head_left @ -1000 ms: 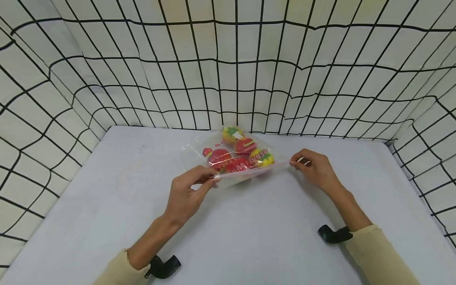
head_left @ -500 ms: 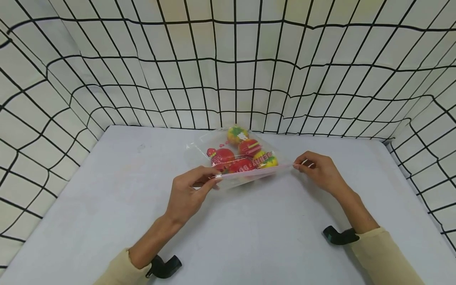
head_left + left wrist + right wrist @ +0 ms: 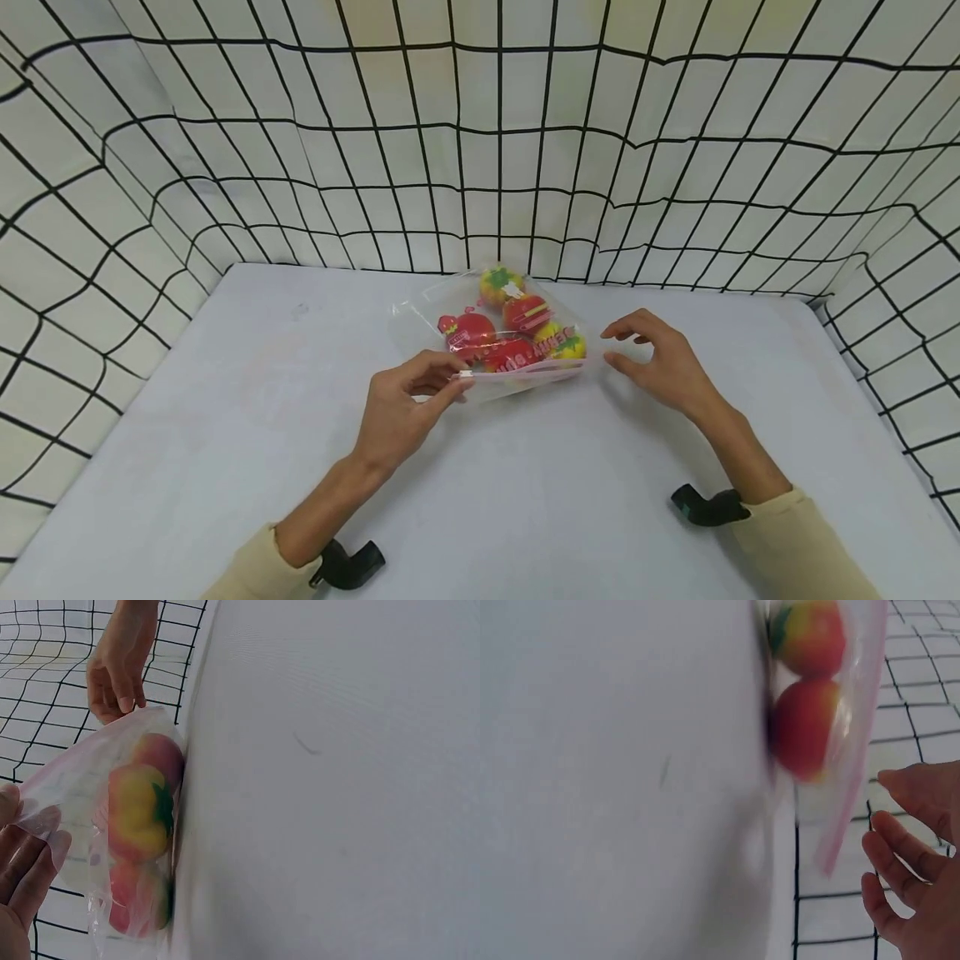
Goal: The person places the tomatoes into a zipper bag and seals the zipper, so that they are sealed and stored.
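Note:
A clear zip bag (image 3: 517,383) with a pinkish closure strip and red print lies toward the back of the white table. Several red and yellow toy fruits or vegetables (image 3: 525,312) show through its plastic. My left hand (image 3: 397,412) pinches the left end of the closure strip at a small white slider (image 3: 466,374). In the left wrist view, its fingers (image 3: 34,874) show at the bag's edge. Just right of the bag, my right hand (image 3: 667,367) hangs with thumb and fingers spread. The right wrist view shows a gap between those fingers (image 3: 900,855) and the strip's loose end.
Black netting (image 3: 498,158) over white walls rises behind the white table (image 3: 525,500) and along both sides. A black wrist-worn piece (image 3: 348,567) sticks out by the left sleeve, and another (image 3: 708,506) by the right sleeve.
My right hand has let go of the right end of the bag's strip, and its fingers have spread. The strip's right end has sprung back leftward. My left hand keeps its pinch.

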{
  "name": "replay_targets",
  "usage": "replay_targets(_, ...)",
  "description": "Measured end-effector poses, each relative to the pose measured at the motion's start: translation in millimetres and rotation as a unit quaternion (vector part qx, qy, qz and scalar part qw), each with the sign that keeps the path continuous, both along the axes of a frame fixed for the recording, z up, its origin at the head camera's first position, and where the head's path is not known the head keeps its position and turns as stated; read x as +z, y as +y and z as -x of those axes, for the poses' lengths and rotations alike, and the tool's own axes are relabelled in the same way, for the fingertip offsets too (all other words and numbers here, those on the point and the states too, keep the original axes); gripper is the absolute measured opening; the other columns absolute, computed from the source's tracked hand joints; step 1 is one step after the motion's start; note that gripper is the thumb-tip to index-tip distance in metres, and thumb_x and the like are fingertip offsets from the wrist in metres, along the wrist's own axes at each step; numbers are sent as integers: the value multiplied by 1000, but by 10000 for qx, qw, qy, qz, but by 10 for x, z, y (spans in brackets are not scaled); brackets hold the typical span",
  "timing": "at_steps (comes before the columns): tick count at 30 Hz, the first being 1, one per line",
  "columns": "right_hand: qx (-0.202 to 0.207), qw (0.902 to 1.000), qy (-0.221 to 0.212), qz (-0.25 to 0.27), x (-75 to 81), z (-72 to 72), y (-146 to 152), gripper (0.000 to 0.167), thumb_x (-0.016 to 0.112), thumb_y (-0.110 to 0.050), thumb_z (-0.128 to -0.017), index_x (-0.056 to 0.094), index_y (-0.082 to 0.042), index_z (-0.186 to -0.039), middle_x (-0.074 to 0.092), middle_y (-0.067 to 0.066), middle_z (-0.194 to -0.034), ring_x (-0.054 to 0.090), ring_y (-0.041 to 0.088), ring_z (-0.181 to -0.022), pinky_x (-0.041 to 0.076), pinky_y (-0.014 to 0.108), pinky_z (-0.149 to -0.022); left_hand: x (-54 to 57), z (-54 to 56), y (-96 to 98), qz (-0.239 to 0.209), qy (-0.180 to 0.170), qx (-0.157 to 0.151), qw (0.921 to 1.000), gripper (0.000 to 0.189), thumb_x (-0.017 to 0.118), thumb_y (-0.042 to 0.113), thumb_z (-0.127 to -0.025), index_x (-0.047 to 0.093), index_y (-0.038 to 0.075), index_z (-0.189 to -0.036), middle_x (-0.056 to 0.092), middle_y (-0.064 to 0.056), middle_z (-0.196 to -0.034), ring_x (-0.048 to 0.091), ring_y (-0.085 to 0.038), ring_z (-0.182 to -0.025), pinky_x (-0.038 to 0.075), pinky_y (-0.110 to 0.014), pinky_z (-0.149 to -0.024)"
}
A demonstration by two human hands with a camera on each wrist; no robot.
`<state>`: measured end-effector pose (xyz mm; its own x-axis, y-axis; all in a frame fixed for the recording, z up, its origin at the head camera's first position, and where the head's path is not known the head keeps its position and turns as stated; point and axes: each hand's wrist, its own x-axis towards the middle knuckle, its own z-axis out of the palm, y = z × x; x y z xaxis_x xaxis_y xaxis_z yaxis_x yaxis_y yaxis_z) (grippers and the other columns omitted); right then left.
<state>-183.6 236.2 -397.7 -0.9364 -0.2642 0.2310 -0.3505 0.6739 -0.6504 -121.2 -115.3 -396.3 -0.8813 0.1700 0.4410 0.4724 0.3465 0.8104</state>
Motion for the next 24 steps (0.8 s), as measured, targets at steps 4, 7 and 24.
replay_targets(4,273,9993,-63,235,72,-66,-205,25,80,-14,-92,73,-15,-116,70,6,-116,61,26,-111,53,55,-100,-8,-5,32,-140,-135,58,9998,25,80,15,-91,69,7,-112,80,-3,-95,77,-9,-79,63,-19,-79)
replay_targets(7,501,9980,-90,383,103,-124,-373,28,82,-18,-90,73,-17,-117,71,0,-115,62,21,-110,55,53,-99,-6,-6,55,-244,-220,92,9994,24,81,15,-91,67,7,-109,81,-3,-92,77,-9,-78,63,-20,-79)
replay_targets(24,1280,9870,51,967,125,-295,-958,24,85,-20,-87,76,-18,-110,74,-7,-104,65,11,-101,59,34,-97,-15,-27,103,-291,-164,-226,9992,17,80,10,-91,72,9,-107,80,-6,-92,77,-11,-78,64,-21,-79)
